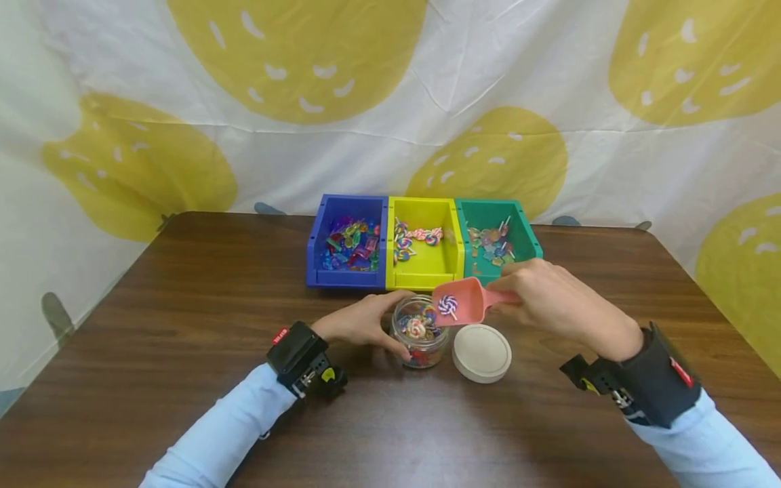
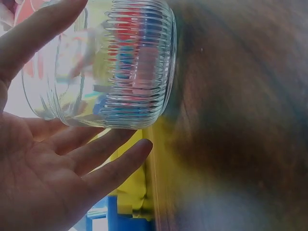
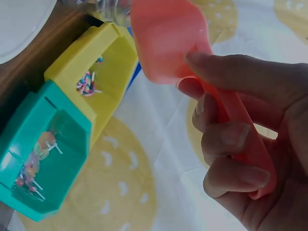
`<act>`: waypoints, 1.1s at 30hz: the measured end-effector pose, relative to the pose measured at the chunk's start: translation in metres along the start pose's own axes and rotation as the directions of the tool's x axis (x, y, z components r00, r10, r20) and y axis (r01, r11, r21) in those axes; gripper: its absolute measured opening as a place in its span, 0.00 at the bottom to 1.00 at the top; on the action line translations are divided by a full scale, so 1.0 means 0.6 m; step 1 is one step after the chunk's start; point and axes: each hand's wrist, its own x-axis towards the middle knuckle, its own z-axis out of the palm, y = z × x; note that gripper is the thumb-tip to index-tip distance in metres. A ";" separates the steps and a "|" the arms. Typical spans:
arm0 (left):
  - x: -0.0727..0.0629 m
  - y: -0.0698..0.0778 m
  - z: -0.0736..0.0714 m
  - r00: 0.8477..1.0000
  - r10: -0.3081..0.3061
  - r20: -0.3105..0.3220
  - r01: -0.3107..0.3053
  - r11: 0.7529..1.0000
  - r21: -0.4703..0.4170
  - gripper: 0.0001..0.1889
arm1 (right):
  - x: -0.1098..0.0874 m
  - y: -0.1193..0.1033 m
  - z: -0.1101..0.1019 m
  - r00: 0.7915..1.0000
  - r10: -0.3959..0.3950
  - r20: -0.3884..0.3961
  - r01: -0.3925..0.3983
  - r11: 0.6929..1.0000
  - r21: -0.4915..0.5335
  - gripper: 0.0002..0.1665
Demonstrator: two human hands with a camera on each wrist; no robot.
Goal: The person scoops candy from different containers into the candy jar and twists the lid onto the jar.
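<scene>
A glass jar point(image 1: 419, 346) with small candies inside stands on the table, and my left hand point(image 1: 366, 322) holds it from the left, thumb in front and fingers behind. Ribbed glass fills much of the left wrist view, with the thumb and fingers point(image 2: 113, 149) on either side. My right hand point(image 1: 537, 298) grips the handle of a pink scoop point(image 1: 470, 301); its fingers wrap the handle in the right wrist view. On the scoop lies one purple-and-white swirl lollipop point(image 1: 447, 306). The scoop's front edge overlaps the jar's rim in the head view.
A round white lid point(image 1: 482, 352) lies right of the jar. Behind it stand three joined bins: blue point(image 1: 346, 278) with shiny gem-like pieces, yellow point(image 1: 427, 278) with swirl lollipops, green point(image 1: 527, 237) with pale lollipops. A patterned cloth point(image 1: 342, 156) hangs behind the table.
</scene>
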 end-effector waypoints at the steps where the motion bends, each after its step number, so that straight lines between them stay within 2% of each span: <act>1: 0.000 0.001 0.000 1.000 0.002 0.000 -0.002 1.000 -0.001 0.43 | 0.000 -0.002 -0.001 1.000 -0.012 -0.009 0.011 1.000 -0.012 0.05; 8: -0.001 0.005 -0.002 1.000 0.007 0.002 -0.007 1.000 0.004 0.43 | 0.000 -0.012 -0.005 0.995 -0.077 -0.071 0.071 0.994 -0.081 0.04; 11: 0.000 0.004 -0.002 1.000 -0.003 0.005 0.003 1.000 -0.002 0.43 | 0.000 -0.010 -0.004 0.994 -0.074 -0.075 0.068 0.995 -0.076 0.04; 18: -0.001 0.001 -0.003 1.000 0.005 0.000 -0.005 1.000 0.006 0.43 | -0.001 0.013 0.007 0.999 -0.022 -0.042 0.021 0.999 -0.031 0.06; 27: -0.010 -0.001 -0.010 1.000 0.004 -0.014 -0.004 1.000 -0.004 0.45 | -0.008 0.038 0.021 1.000 0.014 -0.003 -0.014 0.994 0.109 0.08; 31: -0.018 -0.007 -0.025 0.999 0.018 -0.030 -0.021 0.993 -0.117 0.42 | -0.010 0.052 0.029 0.997 0.065 -0.031 -0.059 0.984 0.166 0.08; 33: -0.023 -0.012 -0.037 0.995 0.023 -0.095 -0.036 0.989 -0.142 0.37 | -0.011 0.059 0.028 0.990 0.130 -0.054 -0.119 0.977 0.175 0.09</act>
